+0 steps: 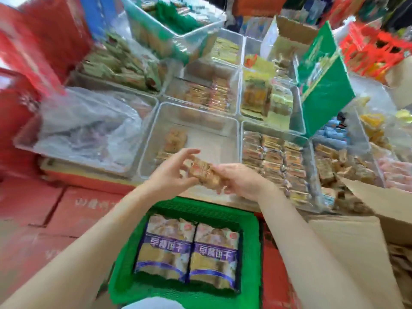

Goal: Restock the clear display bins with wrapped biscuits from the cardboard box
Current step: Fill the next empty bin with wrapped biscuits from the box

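Together, two hands (pixel 169 172) (pixel 240 181) hold one wrapped biscuit (pixel 204 172).

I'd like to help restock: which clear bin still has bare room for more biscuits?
The middle bin beyond both hands: its floor is bare right of the few biscuits lying at its left. The right-hand neighbour bin is packed full; the left one holds crumpled plastic.
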Tool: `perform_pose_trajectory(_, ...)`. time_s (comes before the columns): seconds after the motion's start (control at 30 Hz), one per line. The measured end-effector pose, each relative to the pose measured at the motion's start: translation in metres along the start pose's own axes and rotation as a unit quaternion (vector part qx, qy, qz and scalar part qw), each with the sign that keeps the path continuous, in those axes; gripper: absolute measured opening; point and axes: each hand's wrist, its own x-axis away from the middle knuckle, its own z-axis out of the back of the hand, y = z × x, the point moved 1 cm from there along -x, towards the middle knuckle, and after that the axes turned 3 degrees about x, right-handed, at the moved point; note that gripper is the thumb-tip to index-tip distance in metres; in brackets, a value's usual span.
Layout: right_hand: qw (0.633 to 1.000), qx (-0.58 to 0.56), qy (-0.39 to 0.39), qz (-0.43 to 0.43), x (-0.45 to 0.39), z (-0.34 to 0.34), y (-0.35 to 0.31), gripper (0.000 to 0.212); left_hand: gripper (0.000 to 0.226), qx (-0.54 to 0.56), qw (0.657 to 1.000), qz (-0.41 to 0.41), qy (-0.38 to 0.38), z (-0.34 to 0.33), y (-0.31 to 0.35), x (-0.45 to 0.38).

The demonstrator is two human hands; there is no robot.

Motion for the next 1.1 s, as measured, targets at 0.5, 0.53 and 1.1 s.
perform_pose_trajectory(0.5,0.935,0.266,0.233,0.023,-0.213,-0.033,-0.020,0.036,0.086,-0.366,0.923,0.046,0.108,0.048,-0.136,-0.050)
perform_pose_trajectory(0.53,0.933,0.288,0.213,0.021,-0.224,-0.039,-0.016,0.036,0.087,-0.372,0.921,0.046,0.105,0.048,-0.137,-0.051)
perform_pose_trajectory(1.1,0.880,0.415,0.227,0.039,-0.266,-0.042,-0.014,0.069,0.075,-0.403,0.905,0.079,0.113,0.052,-0.132,-0.064)
